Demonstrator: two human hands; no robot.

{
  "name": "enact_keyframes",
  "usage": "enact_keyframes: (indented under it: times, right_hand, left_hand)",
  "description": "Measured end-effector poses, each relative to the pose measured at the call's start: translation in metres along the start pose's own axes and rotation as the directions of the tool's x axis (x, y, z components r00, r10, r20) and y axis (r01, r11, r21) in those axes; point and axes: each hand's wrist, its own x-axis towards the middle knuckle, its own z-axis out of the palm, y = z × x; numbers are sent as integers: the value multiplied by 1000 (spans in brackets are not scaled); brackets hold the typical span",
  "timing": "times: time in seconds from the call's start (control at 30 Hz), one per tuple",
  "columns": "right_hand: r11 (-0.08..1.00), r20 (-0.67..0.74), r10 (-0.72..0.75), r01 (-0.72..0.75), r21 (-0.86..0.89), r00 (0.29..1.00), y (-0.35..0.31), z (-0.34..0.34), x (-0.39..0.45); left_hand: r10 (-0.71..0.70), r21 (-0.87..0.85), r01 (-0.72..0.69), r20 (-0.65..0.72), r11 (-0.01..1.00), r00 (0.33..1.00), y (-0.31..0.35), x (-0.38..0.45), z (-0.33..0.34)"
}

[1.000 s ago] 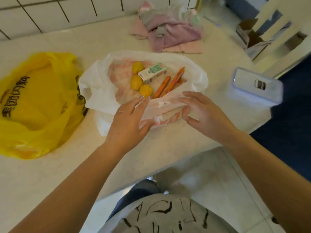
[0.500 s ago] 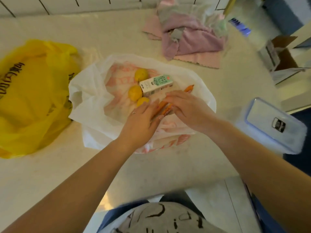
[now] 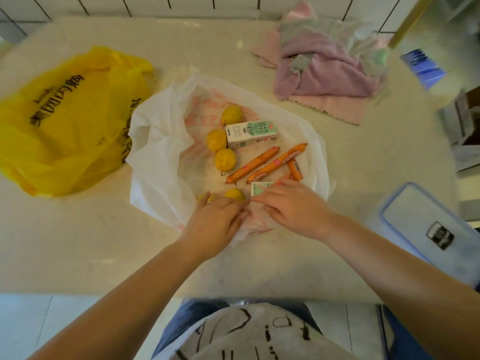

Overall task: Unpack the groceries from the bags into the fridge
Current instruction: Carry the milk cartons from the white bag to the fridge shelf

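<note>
A white plastic bag (image 3: 155,162) lies open in the middle of the counter (image 3: 78,242). Inside it are several yellow fruits (image 3: 216,140), a green-and-white milk carton (image 3: 251,134) and orange sausages (image 3: 276,163). A second small carton (image 3: 259,187) sits at the bag's near side, partly under my right hand. My left hand (image 3: 215,224) grips the bag's near rim, next to a yellow fruit (image 3: 234,194). Close beside it, my right hand (image 3: 293,206) pinches the same rim, its fingers touching the small carton.
A yellow plastic bag (image 3: 65,120) lies to the left. Crumpled pink and grey cloths (image 3: 330,66) are at the back right. A clear lidded container (image 3: 426,229) stands at the right near the counter's edge, with a cardboard box (image 3: 465,118) beyond it.
Both hands came back to the bag's near rim and drew it down and open. More contents now show, including a further fruit and the small carton. The view has shifted more overhead.
</note>
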Motion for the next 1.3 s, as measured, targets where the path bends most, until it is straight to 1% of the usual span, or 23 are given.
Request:
enact_keyframes:
  times: [0.07, 0.13, 0.23, 0.33, 0.43, 0.5, 0.53, 0.6, 0.67, 0.73, 0.8, 0.87, 0.93, 1.03, 1.1, 1.17, 1.3]
  right_hand:
    - [1000, -40, -6, 7, 13, 999, 2, 7, -13]
    - [999, -54, 29, -27, 37, 998, 2, 13, -25]
    - [994, -87, 106, -104, 24, 991, 1, 27, -39]
    - [983, -81, 181, -176, 60, 980, -4, 38, -49]
    - [968, -137, 246, -236, 80, 960, -1, 35, -44]
    - [970, -156, 240, -242, 7, 958, 5, 28, -34]
    - [968, -114, 238, -246, -55, 964, 9, 23, -29]
    - [951, -8, 260, -258, -171, 966, 16, 15, -23]
    - [936, 59, 290, -270, -225, 955, 23, 11, -23]
    - [917, 80, 310, -276, -287, 947, 27, 8, -26]
    - [894, 91, 347, -300, -334, 933, 33, 7, -31]
    - [878, 102, 406, -356, -322, 908, 40, 10, -38]
    - [869, 121, 461, -420, -261, 879, 47, 15, -45]
    - [859, 110, 509, -495, -132, 854, 54, 24, -51]
    - [851, 104, 524, -514, -103, 846, 55, 25, -48]
    - [858, 104, 514, -507, -84, 852, 55, 23, -45]
    - [869, 145, 493, -493, -39, 858, 60, 23, -41]
  left_hand:
    - [47, 50, -45, -49, 998, 998, 4, -4, 6]
    - [88, 126, -78, -72, 989, 994, 9, -5, 15]
    - [93, 180, -88, -20, 980, 995, 14, -5, 29]
    - [118, 182, -100, -88, 978, 989, 18, -5, 37]
    - [98, 134, -72, -192, 988, 977, 23, -2, 34]
    - [72, 125, -43, -232, 991, 970, 28, 6, 27]
    - [75, 126, -47, -232, 991, 970, 31, 12, 22]
    - [113, 141, -92, -155, 986, 981, 38, 24, 13]
    - [137, 216, -127, -33, 968, 990, 41, 34, 12]
    - [128, 314, -137, 48, 940, 991, 41, 37, 16]
    - [90, 343, -105, 58, 933, 994, 40, 35, 22]
    - [15, 323, -30, 49, 946, 999, 37, 34, 26]
    - [-56, 290, 41, 45, 956, 997, 35, 32, 27]
    - [-84, 274, 80, 4, 958, 996, 34, 29, 26]
    - [-117, 252, 118, -20, 960, 993, 33, 30, 26]
    - [-156, 243, 155, -16, 957, 988, 31, 31, 26]
    - [-157, 259, 151, 2, 954, 988, 32, 36, 27]
